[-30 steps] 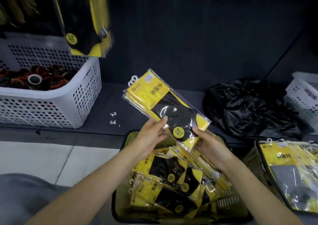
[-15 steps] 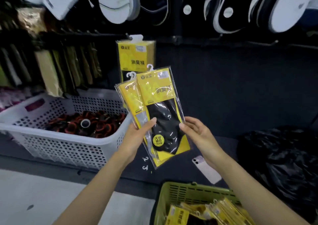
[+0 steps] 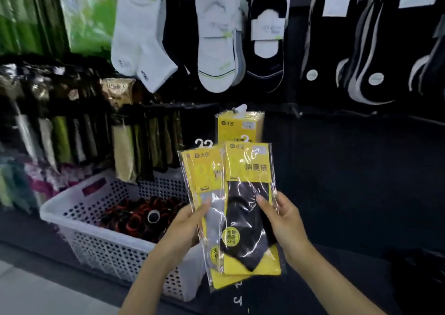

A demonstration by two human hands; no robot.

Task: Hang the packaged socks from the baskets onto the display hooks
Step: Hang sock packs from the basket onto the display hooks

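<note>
Two bare hands held yellow sock packets upright before a dark display wall, seen from the head camera. The left hand (image 3: 185,225) gripped the grey-sock packets (image 3: 204,177) near their lower left edge, thumb across the front. The right hand (image 3: 281,223) pinched the black-sock packet (image 3: 250,208) by its right edge, thumb on the clear film and fingers behind it. The black-sock packet lay in front, overlapping the grey ones. Its top sat just below a hung stack of matching yellow packets (image 3: 240,126) on the wall.

The step in hand looked like separating one packet from the bunch, ready for hanging. The next move would call for raising the black-sock packet and slipping its hanger over the hook in front of the hung stack, while the left hand holds the others aside.

The display hook itself was hidden behind the hung stack. The black-sock packet's own hanger was hard to tell from the yellow behind it. Two white hanger loops (image 3: 203,143) above the grey-sock packets suggested perhaps two packets there, though the count was unclear. No basket of socks was in frame; only a white perforated basket (image 3: 101,242) of dark rolls (image 3: 144,216) sat at lower left. The goods at upper left were blurred beyond naming.
</note>
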